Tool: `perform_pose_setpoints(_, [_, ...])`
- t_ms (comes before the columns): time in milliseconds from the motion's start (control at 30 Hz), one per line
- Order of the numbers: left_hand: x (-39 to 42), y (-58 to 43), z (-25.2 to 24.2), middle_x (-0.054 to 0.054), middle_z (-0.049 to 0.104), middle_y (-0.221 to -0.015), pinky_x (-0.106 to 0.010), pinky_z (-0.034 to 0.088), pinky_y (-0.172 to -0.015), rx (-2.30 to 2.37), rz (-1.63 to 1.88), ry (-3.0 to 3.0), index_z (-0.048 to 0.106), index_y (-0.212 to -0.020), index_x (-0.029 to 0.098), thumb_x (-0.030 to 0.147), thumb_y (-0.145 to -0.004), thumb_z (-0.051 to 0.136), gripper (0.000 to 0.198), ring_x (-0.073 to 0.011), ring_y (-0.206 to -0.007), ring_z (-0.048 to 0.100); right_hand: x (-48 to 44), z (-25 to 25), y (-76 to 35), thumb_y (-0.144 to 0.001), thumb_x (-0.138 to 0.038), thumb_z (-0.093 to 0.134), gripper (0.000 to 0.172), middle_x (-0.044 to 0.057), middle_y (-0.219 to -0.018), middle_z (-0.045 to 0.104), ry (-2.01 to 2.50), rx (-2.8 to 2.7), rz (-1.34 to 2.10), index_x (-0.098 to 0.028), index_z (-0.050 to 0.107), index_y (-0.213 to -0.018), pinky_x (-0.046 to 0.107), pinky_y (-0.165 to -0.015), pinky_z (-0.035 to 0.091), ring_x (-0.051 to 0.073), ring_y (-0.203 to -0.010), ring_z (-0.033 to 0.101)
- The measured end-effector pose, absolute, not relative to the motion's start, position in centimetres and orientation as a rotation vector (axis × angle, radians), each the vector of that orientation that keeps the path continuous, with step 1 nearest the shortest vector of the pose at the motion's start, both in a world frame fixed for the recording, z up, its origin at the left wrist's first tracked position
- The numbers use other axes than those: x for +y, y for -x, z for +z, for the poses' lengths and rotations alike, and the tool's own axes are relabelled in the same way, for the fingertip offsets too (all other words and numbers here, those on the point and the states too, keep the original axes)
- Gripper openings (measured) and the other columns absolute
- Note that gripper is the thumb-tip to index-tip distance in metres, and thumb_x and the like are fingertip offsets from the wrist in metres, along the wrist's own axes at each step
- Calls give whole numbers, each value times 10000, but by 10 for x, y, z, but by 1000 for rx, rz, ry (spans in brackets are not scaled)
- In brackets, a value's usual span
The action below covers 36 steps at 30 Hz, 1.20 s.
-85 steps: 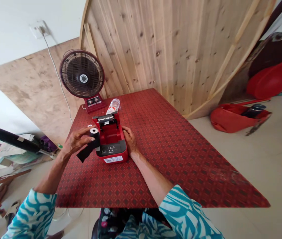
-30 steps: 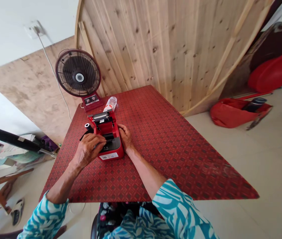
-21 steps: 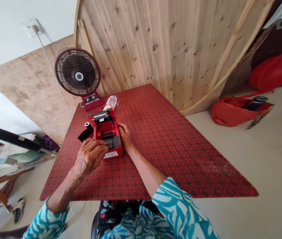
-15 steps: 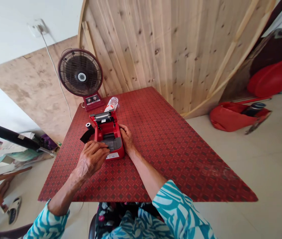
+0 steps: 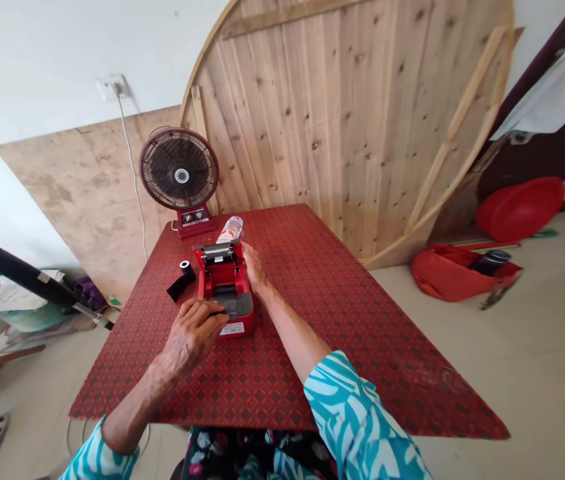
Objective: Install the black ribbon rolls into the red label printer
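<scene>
A small red label printer [image 5: 225, 303] stands on the table with its lid [image 5: 218, 255] raised. Its inside bay and dark grey front panel are exposed. My left hand [image 5: 198, 327] rests at the front left corner, fingers bent together over the edge of the grey panel. Whether a thin piece lies under those fingertips is hidden. At the right of the raised lid is my right hand [image 5: 255, 265], gripping its side with the fingertips partly out of sight behind it. Left of the printer lies a roll of black ribbon [image 5: 185, 270] with a loose tail.
A clear plastic bottle [image 5: 231, 228] lies behind the printer. Beyond it, a dark red fan [image 5: 181, 175] stands at the back left of the patterned red table [image 5: 322, 320]. A wooden panel [image 5: 332, 120] leans against the wall. On the floor at right sits a red bag [image 5: 445, 280].
My right hand has slid from the printer's right side up to the raised lid. My left hand stays at the front left corner. The head view has tilted up.
</scene>
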State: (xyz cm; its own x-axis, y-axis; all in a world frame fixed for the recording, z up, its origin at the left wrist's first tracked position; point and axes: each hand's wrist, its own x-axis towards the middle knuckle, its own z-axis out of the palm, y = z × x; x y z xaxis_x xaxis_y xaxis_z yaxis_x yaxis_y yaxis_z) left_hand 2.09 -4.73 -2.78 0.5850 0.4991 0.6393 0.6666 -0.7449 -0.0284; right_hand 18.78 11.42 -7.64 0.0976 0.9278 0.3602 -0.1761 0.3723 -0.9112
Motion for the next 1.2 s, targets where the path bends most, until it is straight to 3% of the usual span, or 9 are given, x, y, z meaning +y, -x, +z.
perform_pose_setpoints(133, [-49, -21, -27, -59, 691, -1001, -355, 452, -886, -961, -927, 2553, 651, -992, 199, 144, -899, 558, 143, -170, -938, 629, 104, -68, -189, -811, -576, 474, 394, 8, -880, 706, 900, -1169, 1012, -258, 706, -785, 378, -923, 432, 227, -990, 603])
perform_pose_setpoints(267, [-51, -23, -27, -67, 686, -1010, -368, 449, -910, -973, -940, 2525, 653, -988, 193, 126, -888, 564, 150, -179, -964, 628, 82, -73, -193, -809, -535, 461, 402, 33, -999, 684, 923, -1087, 969, -234, 699, -687, 376, -1014, 378, 214, -1072, 576])
perform_pose_setpoints(367, [-54, -23, -28, -68, 689, -1011, -381, 442, -939, -975, -959, 2528, 662, -994, 200, 138, -880, 575, 156, -180, -955, 635, 63, -77, -192, -725, -422, 599, 222, 31, -1076, 671, 897, -991, 1049, -228, 706, -735, 362, -1019, 385, 209, -1089, 569])
perform_pose_setpoints(467, [-54, -19, -26, -65, 690, -1036, -387, 448, -937, -1017, -1033, 2606, 684, -995, 222, 192, -861, 615, 154, -192, -966, 635, 51, -81, -187, -685, -339, 628, 241, 4, -1027, 689, 826, -829, 1192, -243, 688, -898, 359, -935, 451, 188, -972, 610])
perform_pose_setpoints(533, [-48, -13, -24, -68, 681, -1079, -379, 458, -924, -1177, -1224, 2643, 693, -1015, 234, 234, -864, 616, 170, -205, -1009, 624, 48, -84, -184, -673, -323, 638, 301, -7, -980, 700, 800, -761, 1259, -251, 667, -964, 349, -858, 486, 175, -878, 625])
perform_pose_setpoints(633, [-29, -6, -25, -79, 676, -1103, -375, 464, -930, -1629, -1839, 2477, 681, -1063, 214, 316, -871, 604, 230, -224, -1060, 611, 47, -85, -181, -663, -332, 652, 320, -9, -940, 708, 795, -704, 1303, -249, 655, -973, 331, -786, 504, 167, -811, 627])
perform_pose_setpoints(767, [4, -6, -39, -98, 678, -1133, -391, 452, -970, -2092, -2527, 2169, 645, -1112, 171, 364, -732, 736, 436, -261, -1111, 599, 46, -83, -179, -663, -327, 648, 328, -14, -921, 707, 793, -663, 1302, -249, 646, -982, 314, -751, 506, 157, -784, 623])
perform_pose_setpoints(1033, [19, -14, -59, -79, 571, -1344, -329, 539, -836, -2313, -2882, 2000, 543, -1272, 233, 215, -667, 693, 623, -255, -1086, 629, 46, -80, -184, -677, -321, 609, 362, 3, -998, 697, 829, -776, 1270, -247, 637, -1030, 358, -860, 501, 179, -898, 632])
perform_pose_setpoints(1200, [12, -17, -57, -69, 526, -1400, -331, 526, -900, -2173, -2896, 2131, 529, -1299, 252, 230, -700, 700, 622, -270, -1216, 553, 46, -87, -185, -729, -295, 563, 341, 8, -1115, 674, 836, -854, 1204, -265, 628, -1062, 376, -952, 473, 187, -1044, 603])
